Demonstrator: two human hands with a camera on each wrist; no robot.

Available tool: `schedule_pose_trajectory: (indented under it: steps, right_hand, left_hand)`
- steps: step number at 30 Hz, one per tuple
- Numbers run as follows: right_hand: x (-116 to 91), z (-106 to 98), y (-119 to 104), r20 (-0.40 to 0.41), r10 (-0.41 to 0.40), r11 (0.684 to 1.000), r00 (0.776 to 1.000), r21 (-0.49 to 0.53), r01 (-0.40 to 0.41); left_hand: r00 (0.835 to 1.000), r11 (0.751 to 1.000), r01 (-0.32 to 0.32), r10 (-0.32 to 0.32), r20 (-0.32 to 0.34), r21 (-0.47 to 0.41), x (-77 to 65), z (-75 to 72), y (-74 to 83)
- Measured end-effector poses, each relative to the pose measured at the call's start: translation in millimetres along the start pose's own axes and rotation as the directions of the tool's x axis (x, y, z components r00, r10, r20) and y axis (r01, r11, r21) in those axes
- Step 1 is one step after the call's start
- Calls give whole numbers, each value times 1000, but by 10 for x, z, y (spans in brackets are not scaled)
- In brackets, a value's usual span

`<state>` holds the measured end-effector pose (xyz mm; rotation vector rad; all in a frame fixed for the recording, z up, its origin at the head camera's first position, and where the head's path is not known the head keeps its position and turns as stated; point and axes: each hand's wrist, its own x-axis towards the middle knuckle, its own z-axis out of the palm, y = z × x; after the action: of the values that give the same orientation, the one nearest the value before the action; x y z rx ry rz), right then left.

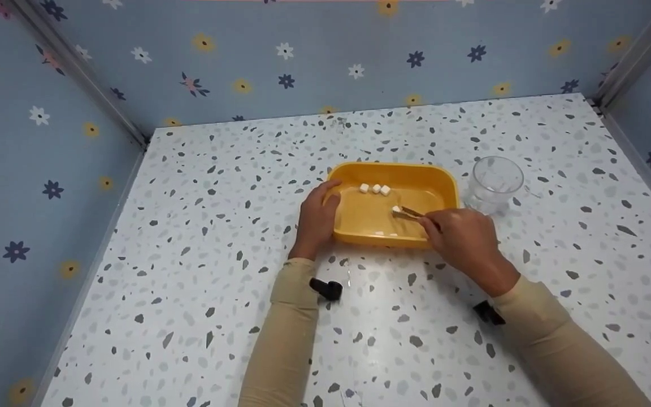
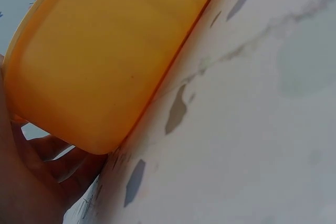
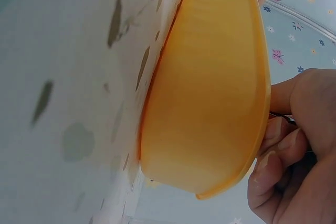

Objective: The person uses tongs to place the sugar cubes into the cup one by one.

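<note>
A yellow plastic tray (image 1: 362,216) with raised walls stands on the table. My left hand (image 1: 316,220) grips its left end, thumb at the rim and fingers along the outside; the left wrist view shows those fingers against the tray's end. Over the front right rim, my right hand (image 1: 465,240) pinches metal tweezers (image 1: 411,213). A small white cube (image 1: 396,209) is at their tips, low inside the tray; whether it touches the floor I cannot tell. Three white cubes (image 1: 377,189) lie near the back wall. White bits (image 1: 380,233) show behind the front rim, mostly hidden.
A clear glass cup (image 1: 496,183) stands just right of the tray, behind my right hand. The white speckled table (image 1: 207,226) meets blue flowered panels (image 1: 325,56) at the back and both sides.
</note>
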<state>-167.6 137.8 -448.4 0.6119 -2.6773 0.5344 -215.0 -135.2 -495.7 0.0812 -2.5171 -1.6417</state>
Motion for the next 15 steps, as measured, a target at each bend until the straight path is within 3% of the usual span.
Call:
schedule_pose_trajectory:
  steps: [15]
  right_hand:
    - [-4,6,-3,-7,-28,1000,1000,3,28]
  left_hand:
    - [1000,1000,-3,3,2,-5,-5,4,0]
